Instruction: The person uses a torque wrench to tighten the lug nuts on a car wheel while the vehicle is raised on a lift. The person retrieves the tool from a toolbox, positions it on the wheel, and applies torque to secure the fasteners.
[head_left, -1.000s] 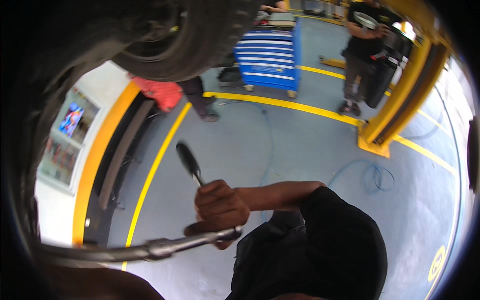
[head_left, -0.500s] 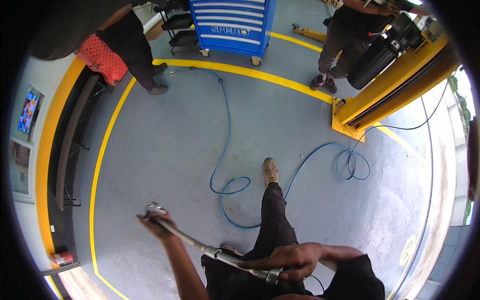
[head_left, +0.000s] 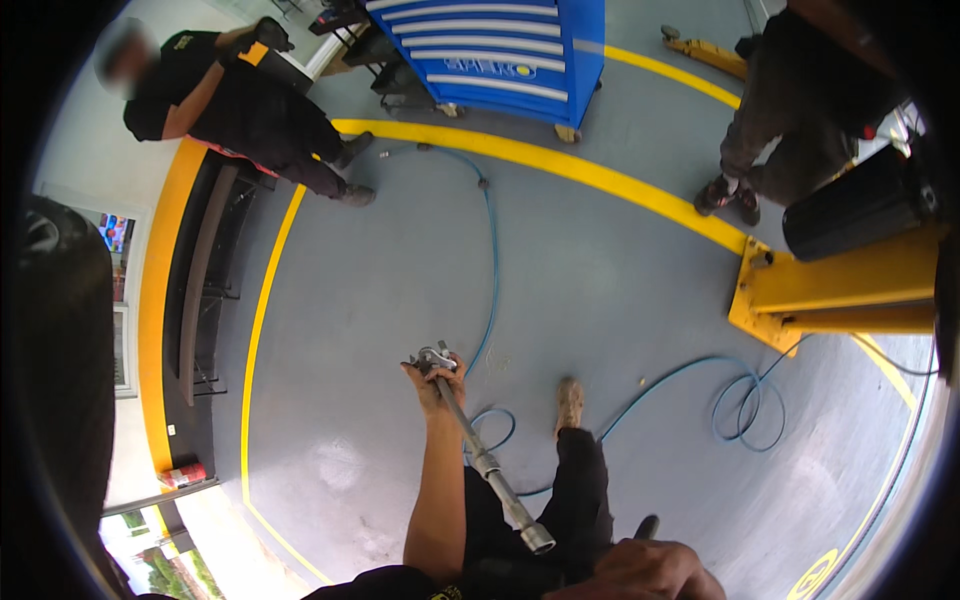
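In your left hand point(head_left: 437, 388): jointed metal bar point(head_left: 487, 464), grasped by its end farther from your body; shiny metal pieces point(head_left: 436, 355) at the fingers, kind unclear.
Socket end point(head_left: 537, 540): unsupported, slanting back toward you, apart from the other hand.
Your right hand point(head_left: 650, 572): closed round a dark handle point(head_left: 648, 526), only its tip showing; remainder hidden.
Blue hose point(head_left: 492, 260): looped on the grey floor point(head_left: 370, 300), near your boot point(head_left: 569, 402).
Step, as judged: carrying both tools.
Next move, as judged: calls for firm left-hand control of the overhanging length, and footing clear of hose.
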